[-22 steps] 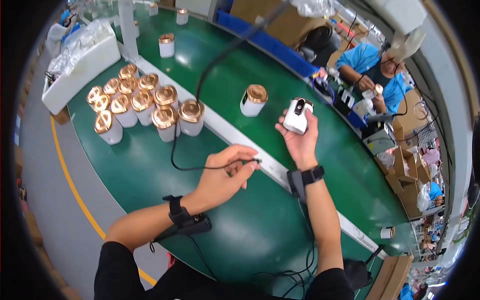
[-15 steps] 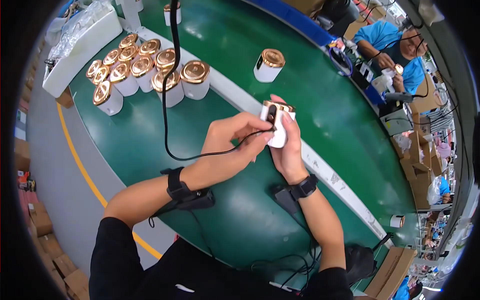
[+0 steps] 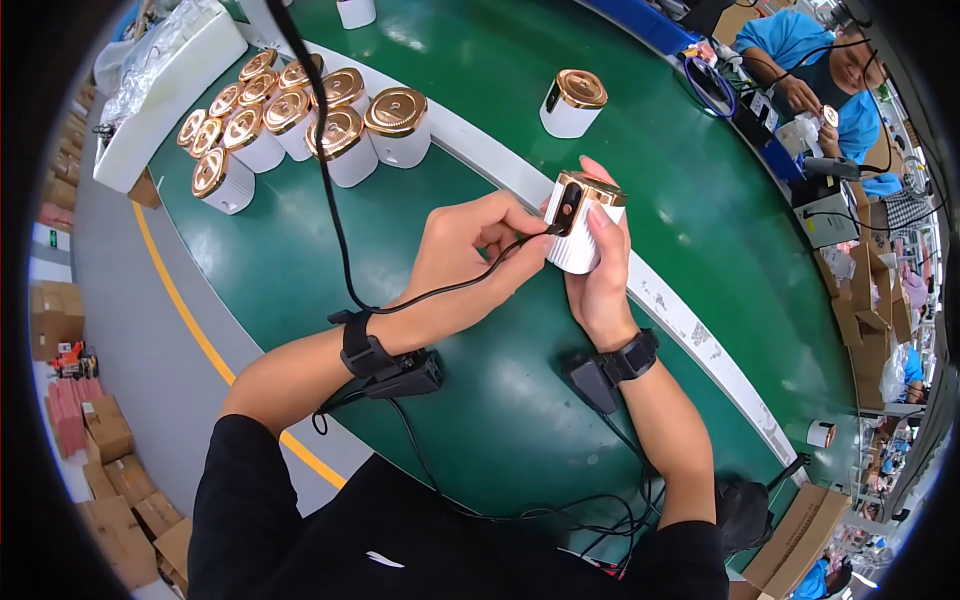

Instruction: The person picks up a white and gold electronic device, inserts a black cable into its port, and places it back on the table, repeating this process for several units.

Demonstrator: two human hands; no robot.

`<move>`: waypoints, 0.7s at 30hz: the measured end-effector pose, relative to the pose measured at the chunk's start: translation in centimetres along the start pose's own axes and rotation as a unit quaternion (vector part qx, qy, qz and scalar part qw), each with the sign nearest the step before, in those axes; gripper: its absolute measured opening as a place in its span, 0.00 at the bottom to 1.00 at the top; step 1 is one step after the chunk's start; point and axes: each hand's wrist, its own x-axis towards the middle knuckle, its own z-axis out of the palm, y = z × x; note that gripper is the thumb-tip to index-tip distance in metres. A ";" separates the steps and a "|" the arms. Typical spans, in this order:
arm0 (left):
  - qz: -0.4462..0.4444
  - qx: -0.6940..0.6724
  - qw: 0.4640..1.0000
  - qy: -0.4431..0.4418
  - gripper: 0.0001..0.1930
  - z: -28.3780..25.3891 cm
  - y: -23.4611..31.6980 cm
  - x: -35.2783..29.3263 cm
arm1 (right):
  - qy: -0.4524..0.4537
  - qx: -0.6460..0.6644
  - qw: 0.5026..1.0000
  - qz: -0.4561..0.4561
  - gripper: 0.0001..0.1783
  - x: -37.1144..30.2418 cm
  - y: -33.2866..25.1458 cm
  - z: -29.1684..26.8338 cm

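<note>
The left hand (image 3: 462, 262) has its thumb and forefinger pinched on the plug end of a thin black rubbery cable (image 3: 319, 120), right at the front of a white, ribbed, rounded canister with a shiny gold lid (image 3: 578, 245); whether it is seated cannot be told. The right hand (image 3: 602, 285) reaches up, fingers curled around the canister's side. Slightly tilted, its black oval panel facing left, the canister is held above the glossy green desk (image 3: 480, 400).
</note>
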 end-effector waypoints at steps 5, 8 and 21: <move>-0.054 -0.034 0.998 -0.001 0.04 0.1 0.7 0.2 | 0.022 -0.118 0.991 -0.052 0.35 0.4 -0.3 0.1; -0.072 -0.065 0.995 -0.002 0.04 -0.1 0.4 0.5 | 0.017 -0.132 0.989 -0.063 0.34 0.4 -0.2 0.2; -0.057 -0.081 0.995 -0.014 0.05 0.5 -0.3 1.7 | 0.019 -0.111 0.988 -0.105 0.33 0.0 0.6 -0.1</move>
